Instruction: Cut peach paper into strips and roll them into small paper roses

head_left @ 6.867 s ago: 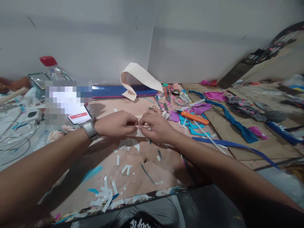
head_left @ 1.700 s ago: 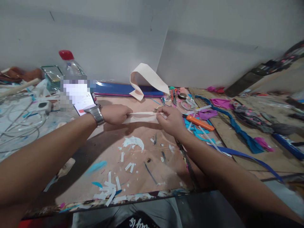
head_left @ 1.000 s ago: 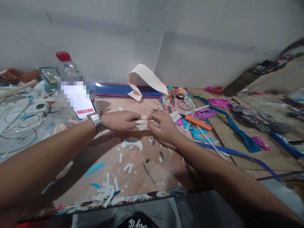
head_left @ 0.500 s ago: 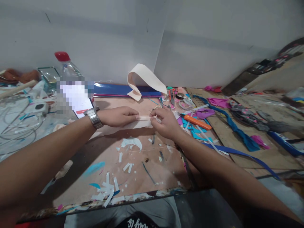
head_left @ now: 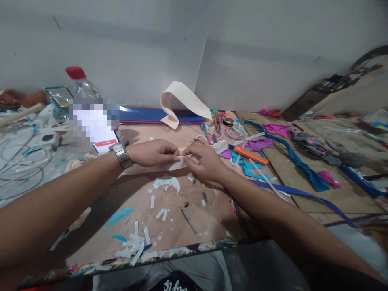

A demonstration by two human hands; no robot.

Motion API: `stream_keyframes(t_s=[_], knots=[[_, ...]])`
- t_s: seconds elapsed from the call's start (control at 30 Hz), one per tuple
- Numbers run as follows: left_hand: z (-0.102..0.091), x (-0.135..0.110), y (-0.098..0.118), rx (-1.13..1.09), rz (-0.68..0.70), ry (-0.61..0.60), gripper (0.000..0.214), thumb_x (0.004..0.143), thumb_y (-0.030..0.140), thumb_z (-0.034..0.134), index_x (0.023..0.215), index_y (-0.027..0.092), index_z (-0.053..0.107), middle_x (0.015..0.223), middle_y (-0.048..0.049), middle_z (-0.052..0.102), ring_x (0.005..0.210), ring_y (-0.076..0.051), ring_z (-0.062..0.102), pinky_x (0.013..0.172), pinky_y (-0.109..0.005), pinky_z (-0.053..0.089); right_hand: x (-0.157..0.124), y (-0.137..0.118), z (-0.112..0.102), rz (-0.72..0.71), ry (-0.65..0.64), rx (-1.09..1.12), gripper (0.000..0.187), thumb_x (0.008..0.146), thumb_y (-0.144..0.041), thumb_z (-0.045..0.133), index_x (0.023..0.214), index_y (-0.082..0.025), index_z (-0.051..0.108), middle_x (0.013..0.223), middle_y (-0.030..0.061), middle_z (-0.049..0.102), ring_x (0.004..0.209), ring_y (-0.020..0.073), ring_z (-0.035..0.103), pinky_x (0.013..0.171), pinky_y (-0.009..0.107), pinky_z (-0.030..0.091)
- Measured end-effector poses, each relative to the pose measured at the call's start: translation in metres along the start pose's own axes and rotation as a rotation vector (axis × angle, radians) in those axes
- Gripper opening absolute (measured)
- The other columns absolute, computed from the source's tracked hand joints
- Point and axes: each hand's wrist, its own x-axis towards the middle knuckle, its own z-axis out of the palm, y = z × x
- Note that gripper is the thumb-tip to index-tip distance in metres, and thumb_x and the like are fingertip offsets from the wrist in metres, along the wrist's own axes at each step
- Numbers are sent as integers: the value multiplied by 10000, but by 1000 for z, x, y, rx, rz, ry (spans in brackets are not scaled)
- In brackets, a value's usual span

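Observation:
Both of my hands meet above the middle of the worktable and pinch a cream strip (head_left: 145,169) that looks like paper or thin cloth. My left hand (head_left: 154,152), below a metal wristwatch (head_left: 122,155), is closed on the strip, thumb stretched along it. My right hand (head_left: 203,161) is closed on the same strip, its fingertips touching those of the left. Part of the strip trails left under my left hand; the piece between the fingertips is mostly hidden. A wider cream band (head_left: 184,97), curled into a loop, stands behind my hands near the wall.
An orange box cutter (head_left: 250,154) lies right of my right hand among blue and purple scraps. White strips (head_left: 133,244) are scattered near the table's front edge. A phone (head_left: 104,135) stands at left before a red-capped bottle (head_left: 87,87). A blue ribbon (head_left: 303,191) crosses brown cardboard (head_left: 348,198).
My right hand has slid left along the strip until its fingertips meet the left hand's; the gap between them has closed. Both hands keep their pinch.

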Motion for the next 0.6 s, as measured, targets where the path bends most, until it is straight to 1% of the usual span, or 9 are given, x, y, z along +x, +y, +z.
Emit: stream_keyframes(t_s=[0.07, 0.13, 0.23, 0.3, 0.43, 0.5, 0.6], knots=[[-2, 0, -3, 11, -24, -6, 439, 972, 548, 481, 823, 159, 616, 690, 18, 513, 626, -115, 405, 593, -248, 301, 1, 1, -3, -1, 20, -14, 107, 839, -215, 557, 804, -196, 656, 760, 19, 714, 727, 185, 624, 883, 392, 373], [-4, -1, -5, -19, -26, -16, 438, 968, 540, 489, 830, 154, 643, 710, 1, 578, 636, -120, 458, 604, -246, 322, 2, 4, -7, 5, 49, -29, 113, 827, -221, 547, 793, -195, 652, 747, 21, 703, 718, 188, 614, 863, 389, 373], [-8, -3, -7, -107, -33, -33, 436, 976, 524, 483, 866, 150, 678, 794, -34, 687, 701, -145, 565, 655, -248, 385, 4, 11, -11, 39, 75, -51, 124, 815, -239, 540, 781, -197, 651, 745, 27, 702, 718, 195, 607, 838, 381, 376], [-10, -4, -7, -150, -60, -48, 429, 979, 519, 483, 887, 150, 681, 847, -49, 726, 748, -163, 611, 693, -254, 422, 6, 17, -13, 66, 79, -65, 131, 810, -259, 541, 769, -199, 649, 745, 33, 705, 718, 202, 604, 818, 378, 379], [-13, -5, -7, -217, -115, -68, 436, 979, 522, 471, 912, 148, 684, 876, -60, 740, 785, -181, 639, 734, -265, 456, 7, 28, -17, 103, 89, -82, 144, 805, -280, 533, 766, -201, 646, 746, 37, 706, 743, 216, 628, 814, 378, 390], [-15, -5, -9, -204, -118, -45, 435, 975, 514, 468, 906, 146, 690, 881, -60, 738, 790, -182, 633, 745, -268, 457, 7, 31, -18, 122, 95, -84, 145, 810, -285, 532, 766, -201, 643, 748, 35, 706, 747, 217, 638, 811, 375, 395], [-16, -4, -14, -178, -124, -38, 391, 958, 477, 488, 911, 148, 693, 892, -54, 732, 803, -185, 624, 769, -274, 461, 7, 32, -19, 128, 107, -104, 144, 816, -292, 538, 766, -204, 640, 763, 34, 716, 757, 220, 643, 858, 392, 391]])
